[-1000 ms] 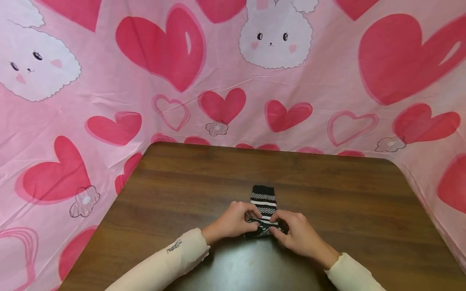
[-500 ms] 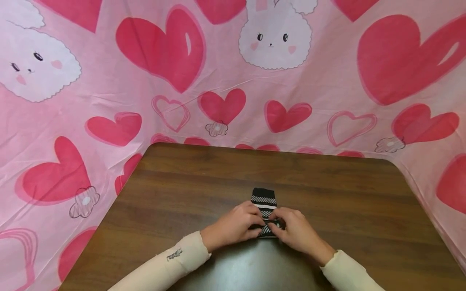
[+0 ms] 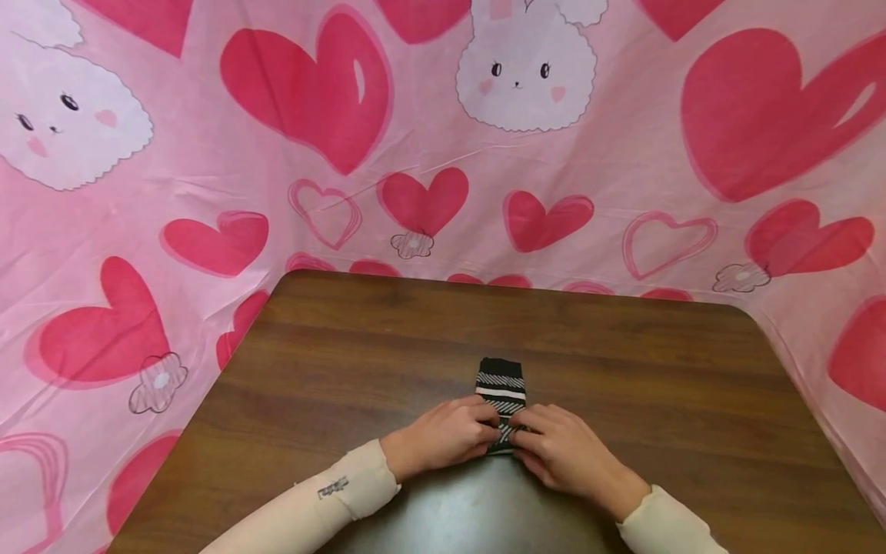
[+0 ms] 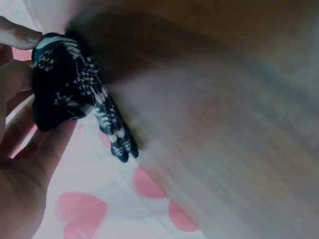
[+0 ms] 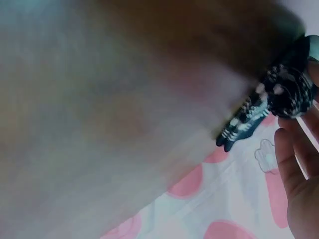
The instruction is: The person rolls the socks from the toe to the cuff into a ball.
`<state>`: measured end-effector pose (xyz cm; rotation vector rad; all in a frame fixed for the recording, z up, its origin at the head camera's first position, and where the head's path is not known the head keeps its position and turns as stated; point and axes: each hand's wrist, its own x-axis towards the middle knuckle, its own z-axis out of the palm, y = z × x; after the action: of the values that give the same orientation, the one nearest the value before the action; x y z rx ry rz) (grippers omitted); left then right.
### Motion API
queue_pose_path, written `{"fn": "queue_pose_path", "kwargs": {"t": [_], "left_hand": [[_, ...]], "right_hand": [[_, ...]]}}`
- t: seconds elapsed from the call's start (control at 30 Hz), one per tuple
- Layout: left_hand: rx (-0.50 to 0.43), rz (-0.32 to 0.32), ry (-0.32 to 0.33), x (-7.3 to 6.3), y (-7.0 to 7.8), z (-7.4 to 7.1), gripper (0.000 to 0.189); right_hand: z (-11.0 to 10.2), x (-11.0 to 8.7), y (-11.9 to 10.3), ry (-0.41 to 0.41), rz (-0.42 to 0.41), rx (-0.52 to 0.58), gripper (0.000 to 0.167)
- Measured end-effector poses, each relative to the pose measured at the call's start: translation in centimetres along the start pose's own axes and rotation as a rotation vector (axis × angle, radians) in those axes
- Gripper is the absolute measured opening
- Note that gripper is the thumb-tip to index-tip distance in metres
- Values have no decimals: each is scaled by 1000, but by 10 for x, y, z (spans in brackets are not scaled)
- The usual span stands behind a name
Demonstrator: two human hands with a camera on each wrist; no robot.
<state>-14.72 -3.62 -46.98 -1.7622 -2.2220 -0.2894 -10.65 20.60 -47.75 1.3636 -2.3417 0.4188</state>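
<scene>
A black sock point(image 3: 501, 382) with white stripes and hatched bands lies lengthwise on the table, its plain black end pointing away from me. The near end is rolled into a thick bundle point(image 4: 62, 82), and both wrist views show the flat part ending in two layers. My left hand point(image 3: 446, 432) grips the left side of the roll, thumb on the near side and fingertips over the top. On the right side, my right hand point(image 3: 569, 452) pinches the roll with curled fingers. The fingertips of both hands face each other, with a strip of patterned knit showing between them.
The brown wooden table point(image 3: 360, 338) has rounded far corners. Behind it and along both sides hangs a pink cloth point(image 3: 595, 154) printed with hearts and rabbit faces. Light glares off the tabletop near my forearms.
The near end of the sock is rolled up a little further, so fewer stripes show. My fingers have shifted their grip on it, and both hands stay close together at the roll.
</scene>
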Motion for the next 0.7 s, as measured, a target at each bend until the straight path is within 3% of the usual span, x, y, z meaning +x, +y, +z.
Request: {"fn": "queue_pose_path", "kwargs": {"t": [0.23, 0.33, 0.53, 0.7], "left_hand": [[13, -12, -26, -4, 0, 2, 9], [34, -22, -51, -5, 2, 1, 19], [126, -44, -95, -6, 8, 1, 36], [55, -94, -84, -6, 7, 4, 36]], "right_hand": [[8, -3, 1, 67, -22, 17, 23], [8, -4, 1, 82, -30, 6, 25], [8, -3, -2, 34, 21, -25, 24], [11, -2, -4, 18, 75, -61, 31]]}}
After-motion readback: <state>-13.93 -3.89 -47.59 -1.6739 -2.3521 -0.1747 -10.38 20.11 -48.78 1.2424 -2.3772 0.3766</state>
